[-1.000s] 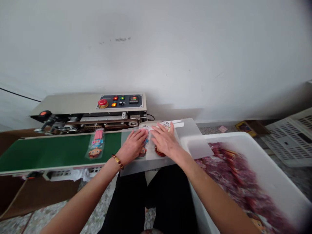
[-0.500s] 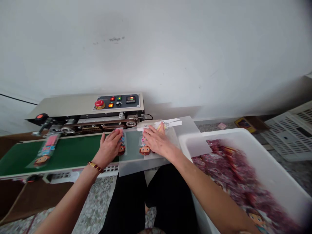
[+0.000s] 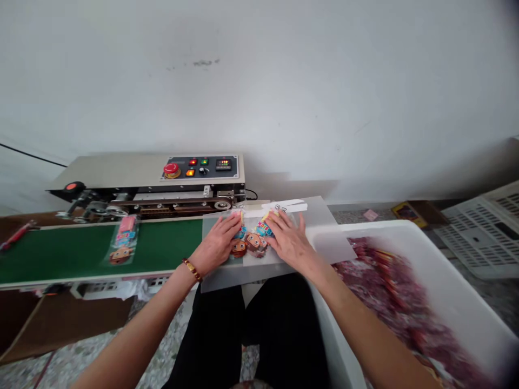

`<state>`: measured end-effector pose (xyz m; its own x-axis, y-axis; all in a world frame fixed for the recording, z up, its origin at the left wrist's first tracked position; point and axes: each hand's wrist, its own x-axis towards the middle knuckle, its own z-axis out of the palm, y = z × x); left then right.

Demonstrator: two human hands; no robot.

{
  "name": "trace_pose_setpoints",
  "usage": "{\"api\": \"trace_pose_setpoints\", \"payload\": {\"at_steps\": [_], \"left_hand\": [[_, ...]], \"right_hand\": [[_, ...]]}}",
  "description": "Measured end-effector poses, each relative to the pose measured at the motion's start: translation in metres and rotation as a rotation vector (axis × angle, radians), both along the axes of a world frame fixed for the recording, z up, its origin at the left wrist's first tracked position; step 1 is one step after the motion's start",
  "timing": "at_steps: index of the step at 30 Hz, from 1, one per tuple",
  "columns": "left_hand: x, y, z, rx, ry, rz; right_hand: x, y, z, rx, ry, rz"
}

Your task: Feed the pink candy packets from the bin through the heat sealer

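Observation:
My left hand (image 3: 221, 240) lies with outstretched fingers on a clear packet (image 3: 239, 247) showing a brown-haired cartoon head and colourful lettering. Beside it, another such packet (image 3: 257, 244) sits tilted, its upper part beneath the fingers of my right hand (image 3: 288, 237). That hand is flat, thumb apart from the fingers. Both packets rest on a translucent sheet (image 3: 227, 278) at the right end of the green belt (image 3: 162, 246). Farther left, a similar packet (image 3: 122, 240) lies alone on the belt, its pink top toward the machine.
A sealing machine (image 3: 198, 186) with lit buttons and a red knob stands behind the belt, against the wall. To my right is a white tub (image 3: 389, 229) heaped with reddish packets (image 3: 405, 308). White strips (image 3: 290, 205) lie behind my right hand; a white crate (image 3: 482, 227) stands far right.
The packet under my left hand has been let go and has travelled left along the belt. The earlier belt packet reached the far left end. Both hands shifted right; my left hand now covers another packet.

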<state>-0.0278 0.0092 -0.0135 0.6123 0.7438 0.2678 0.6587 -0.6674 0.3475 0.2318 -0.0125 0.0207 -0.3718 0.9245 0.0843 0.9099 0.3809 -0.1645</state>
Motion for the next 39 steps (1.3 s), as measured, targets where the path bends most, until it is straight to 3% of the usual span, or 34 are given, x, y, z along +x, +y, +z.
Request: {"api": "trace_pose_setpoints", "payload": {"at_steps": [6, 11, 14, 17, 20, 24, 28, 34, 39], "left_hand": [[-0.045, 0.003, 0.005, -0.057, 0.033, 0.030], [-0.084, 0.000, 0.013, -0.004, 0.120, 0.207], [-0.075, 0.000, 0.022, 0.079, 0.117, 0.266], [-0.035, 0.004, 0.024, 0.056, 0.079, 0.083], [0.006, 0.006, 0.017, 0.011, 0.091, -0.038], [0.026, -0.005, 0.006, 0.016, 0.109, 0.093], [0.017, -0.015, 0.004, 0.010, 0.092, 0.229], [-0.021, -0.011, 0.000, 0.017, 0.084, 0.266], [-0.047, -0.013, 0.003, 0.094, 0.098, 0.484]], "right_hand": [[-0.007, 0.007, 0.004, -0.046, 0.034, 0.068], [-0.036, 0.024, 0.008, -0.096, 0.079, 0.213], [-0.049, 0.033, 0.012, -0.135, 0.121, 0.256], [-0.042, 0.030, 0.013, -0.079, 0.149, 0.228], [-0.019, 0.019, 0.010, 0.008, 0.111, 0.098], [0.006, 0.004, -0.001, 0.057, 0.069, 0.024], [0.008, 0.000, -0.008, 0.044, 0.079, 0.016], [-0.012, 0.011, -0.002, -0.011, 0.113, 0.103], [-0.038, 0.026, 0.005, -0.074, 0.164, 0.240]]}}
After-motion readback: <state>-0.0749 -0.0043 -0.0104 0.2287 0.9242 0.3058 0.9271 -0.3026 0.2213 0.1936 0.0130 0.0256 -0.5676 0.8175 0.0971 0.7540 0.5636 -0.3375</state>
